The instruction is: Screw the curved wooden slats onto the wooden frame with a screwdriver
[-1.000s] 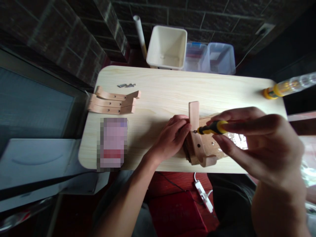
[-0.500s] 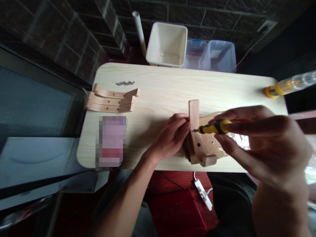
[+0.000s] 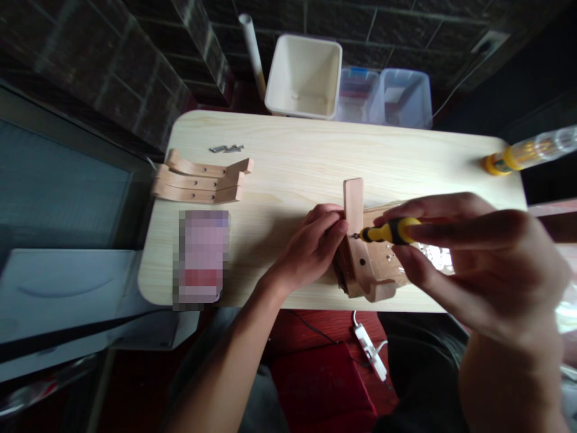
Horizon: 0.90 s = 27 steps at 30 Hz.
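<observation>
Head view, wooden hook point(image 3: 359, 249), left hand point(image 3: 311, 248) at its edge, grip unclear, right hand point(image 3: 491, 261) holding screwdriver point(image 3: 382, 232) over it.

Right of centre, the right hand point(image 3: 487, 255) pinches a yellow-and-black screwdriver point(image 3: 387, 233), tip right down at the curved wooden piece point(image 3: 359, 249)! The left hand point(image 3: 311, 246), mid-frame, touches that piece's left edge, brown cardboard point(image 3: 381, 270) underneath. Upper left, three similar wooden pieces point(image 3: 202, 183) lie together, metal screws point(image 3: 226, 148) just above. Top centre, a cream bin point(image 3: 311, 69).
</observation>
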Available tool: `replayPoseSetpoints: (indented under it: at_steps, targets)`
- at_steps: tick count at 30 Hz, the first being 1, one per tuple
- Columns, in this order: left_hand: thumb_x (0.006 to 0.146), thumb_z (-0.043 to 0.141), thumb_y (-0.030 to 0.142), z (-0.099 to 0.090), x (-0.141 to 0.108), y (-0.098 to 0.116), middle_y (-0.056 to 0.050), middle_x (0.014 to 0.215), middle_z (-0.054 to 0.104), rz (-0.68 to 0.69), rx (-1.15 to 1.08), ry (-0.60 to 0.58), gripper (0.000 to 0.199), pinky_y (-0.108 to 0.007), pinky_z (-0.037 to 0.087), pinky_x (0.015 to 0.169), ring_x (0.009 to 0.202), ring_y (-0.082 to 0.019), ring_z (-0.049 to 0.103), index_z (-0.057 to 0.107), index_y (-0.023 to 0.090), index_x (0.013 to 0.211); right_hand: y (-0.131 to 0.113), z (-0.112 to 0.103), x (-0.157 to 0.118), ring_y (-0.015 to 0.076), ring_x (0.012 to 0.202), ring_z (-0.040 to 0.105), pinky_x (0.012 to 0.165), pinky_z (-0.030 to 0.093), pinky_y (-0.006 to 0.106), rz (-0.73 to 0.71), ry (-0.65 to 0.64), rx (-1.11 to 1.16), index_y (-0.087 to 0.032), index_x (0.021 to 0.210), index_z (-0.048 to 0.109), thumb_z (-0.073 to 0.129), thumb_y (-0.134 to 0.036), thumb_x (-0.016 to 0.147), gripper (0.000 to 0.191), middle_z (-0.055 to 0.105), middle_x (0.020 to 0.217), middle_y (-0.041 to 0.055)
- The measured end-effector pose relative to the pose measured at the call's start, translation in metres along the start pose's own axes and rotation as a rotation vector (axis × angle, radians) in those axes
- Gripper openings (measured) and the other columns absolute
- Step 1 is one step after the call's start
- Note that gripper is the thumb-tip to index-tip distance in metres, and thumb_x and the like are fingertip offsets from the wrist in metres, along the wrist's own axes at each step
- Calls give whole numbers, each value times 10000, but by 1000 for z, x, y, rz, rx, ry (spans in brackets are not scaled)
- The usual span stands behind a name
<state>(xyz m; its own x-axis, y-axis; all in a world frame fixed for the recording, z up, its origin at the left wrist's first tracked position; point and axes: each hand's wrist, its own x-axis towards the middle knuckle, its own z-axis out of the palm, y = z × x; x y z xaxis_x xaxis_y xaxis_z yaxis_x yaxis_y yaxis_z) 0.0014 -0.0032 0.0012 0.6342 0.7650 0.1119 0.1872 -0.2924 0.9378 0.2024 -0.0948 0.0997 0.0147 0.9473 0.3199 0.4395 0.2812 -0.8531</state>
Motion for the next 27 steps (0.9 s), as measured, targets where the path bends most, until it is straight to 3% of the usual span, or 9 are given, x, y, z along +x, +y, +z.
replayPoseSetpoints:
  at_steps: [7,13,18,23,27]
  targets:
    - [1149,465,343,0,0,-1,-118,1315,676,-4,-15,4,215,-405,498,1207,1289,-238,645,632,215,1108,0,6,3,323,1119,798,888,699,536,-44,53,10,-337,1160,792,864,-61,807,453,816,1215,30]
    - [1145,474,350,0,1,-1,-119,1275,677,8,-56,6,221,-406,501,1199,1265,-239,650,643,207,1155,0,3,0,318,1164,799,944,686,526,-27,55,-7,-305,1195,806,832,-43,834,447,822,1270,35]
    - [1144,473,364,-2,3,-1,-115,1279,678,-4,-39,-5,248,-406,487,1206,1265,-239,647,651,199,1094,3,1,3,316,1128,793,898,696,515,-65,17,16,-272,1152,823,861,-39,811,414,818,1226,61]
    - [1143,480,356,-2,2,-1,-111,1272,678,9,-47,0,252,-398,489,1200,1264,-237,650,669,192,1115,6,0,5,333,1083,798,837,702,536,-64,63,19,-264,1140,818,888,-40,770,438,818,1197,71]
    - [1136,501,353,-1,2,-1,-119,1287,683,7,-59,14,232,-402,505,1185,1258,-242,659,665,191,1112,6,0,4,354,1131,799,916,705,569,-54,38,56,-267,1166,823,887,-31,759,475,820,1239,70]
